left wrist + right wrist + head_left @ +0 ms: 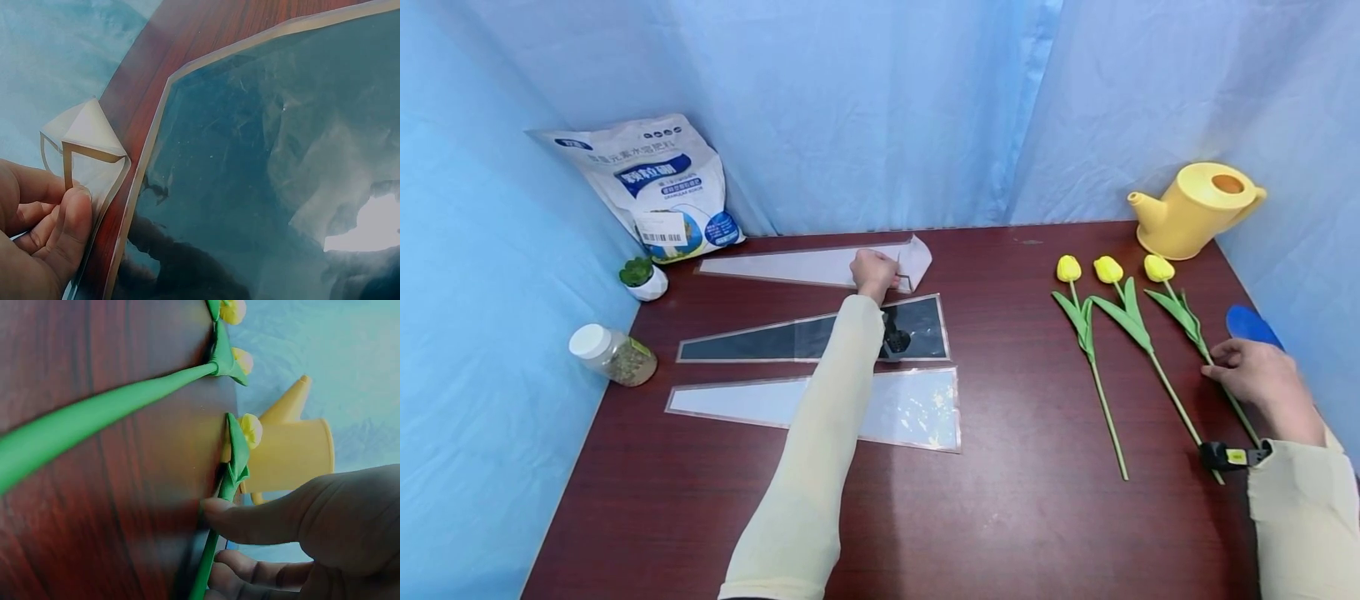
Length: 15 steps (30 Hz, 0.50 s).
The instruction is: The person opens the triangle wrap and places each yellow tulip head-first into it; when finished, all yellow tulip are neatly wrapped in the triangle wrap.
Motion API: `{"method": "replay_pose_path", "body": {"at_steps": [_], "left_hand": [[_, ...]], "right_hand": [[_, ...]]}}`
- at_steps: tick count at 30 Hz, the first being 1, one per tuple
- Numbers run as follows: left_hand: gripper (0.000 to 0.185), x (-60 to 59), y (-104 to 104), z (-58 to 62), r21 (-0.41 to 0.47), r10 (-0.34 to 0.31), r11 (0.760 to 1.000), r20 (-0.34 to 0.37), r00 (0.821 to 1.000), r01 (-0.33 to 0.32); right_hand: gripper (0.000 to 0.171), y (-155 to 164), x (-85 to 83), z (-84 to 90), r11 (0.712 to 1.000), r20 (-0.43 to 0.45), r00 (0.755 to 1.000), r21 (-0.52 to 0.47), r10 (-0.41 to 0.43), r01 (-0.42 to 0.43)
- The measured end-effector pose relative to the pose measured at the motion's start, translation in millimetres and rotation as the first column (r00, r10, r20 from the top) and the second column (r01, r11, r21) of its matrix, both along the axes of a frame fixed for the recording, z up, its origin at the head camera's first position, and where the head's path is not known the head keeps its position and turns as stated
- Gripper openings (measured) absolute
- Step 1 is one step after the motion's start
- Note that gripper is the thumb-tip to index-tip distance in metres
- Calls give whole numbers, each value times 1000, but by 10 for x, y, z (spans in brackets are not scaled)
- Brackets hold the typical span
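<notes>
My left hand (pixel 874 272) pinches the wide end of the farthest flower sleeve (pixel 790 265), a tapered white one with a clear front. Between thumb and fingers, its mouth (pixel 94 153) is bent up and folded in the left wrist view. Nearer lie a black flower sleeve (pixel 745 340) under the left wrist and another white flower sleeve (pixel 730 398) under the forearm. At the right, my right hand (pixel 1258 379) holds the stem of the rightmost yellow tulip (pixel 1159 268) between thumb and fingers. Beside it lie a middle tulip (pixel 1108 270) and a left tulip (pixel 1068 268).
A yellow watering can (pixel 1187 217) stands at the back right, with a blue object (pixel 1251 325) behind my right hand. On the left are a white fertilizer bag (pixel 655 183), a small potted succulent (pixel 646 282) and a lidded jar of granules (pixel 617 357). Blue curtains border the table.
</notes>
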<state>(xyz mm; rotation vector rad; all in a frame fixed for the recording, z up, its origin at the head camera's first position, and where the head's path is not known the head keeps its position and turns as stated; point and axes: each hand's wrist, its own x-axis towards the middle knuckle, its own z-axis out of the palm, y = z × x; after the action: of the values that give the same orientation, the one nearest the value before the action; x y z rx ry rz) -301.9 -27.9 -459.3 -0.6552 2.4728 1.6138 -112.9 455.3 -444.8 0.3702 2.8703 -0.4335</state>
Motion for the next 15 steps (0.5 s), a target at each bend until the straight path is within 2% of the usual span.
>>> {"method": "replay_pose_path", "body": {"at_steps": [9,15], "left_hand": [[11,8,-5,-1,1,0,1000,-9,1000,0],[11,12,-8,2,-11,-3,1000,-12,1000,3]], "right_hand": [[29,-78,33,25,999,12,999,32,-41,41],[26,-96,44,73,999,10,999,3,-49,49]]}}
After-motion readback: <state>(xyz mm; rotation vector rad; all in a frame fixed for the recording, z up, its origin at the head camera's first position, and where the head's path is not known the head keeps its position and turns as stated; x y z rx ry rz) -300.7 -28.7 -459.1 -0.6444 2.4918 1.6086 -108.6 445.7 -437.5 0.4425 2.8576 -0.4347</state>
